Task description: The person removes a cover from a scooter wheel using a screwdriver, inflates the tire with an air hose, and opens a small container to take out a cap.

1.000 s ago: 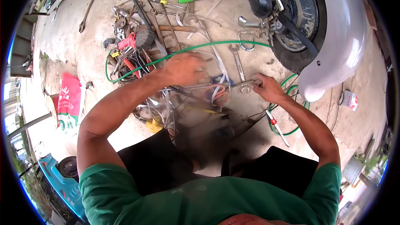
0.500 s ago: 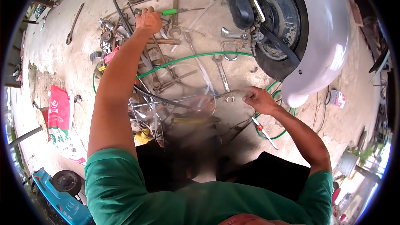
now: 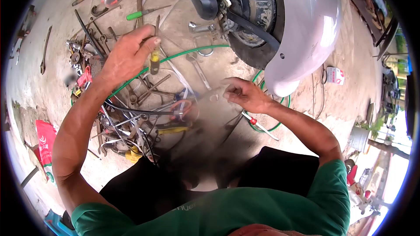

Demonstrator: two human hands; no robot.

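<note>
Yellow-handled metal screwdriver (image 3: pixel 155 57) — pinched in the left hand (image 3: pixel 124 57) above the pale concrete floor (image 3: pixel 39 94) — was probably best steadied by a full-handle hold; the right hand (image 3: pixel 246 96) was partly curled (whether around anything could not be told).

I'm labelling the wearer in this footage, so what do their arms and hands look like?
Short green sleeves end above the elbows, part of a green shirt with pale lettering on its front. The left hand and right hand are bare: no gloves, rings or wristbands can be made out.
</note>
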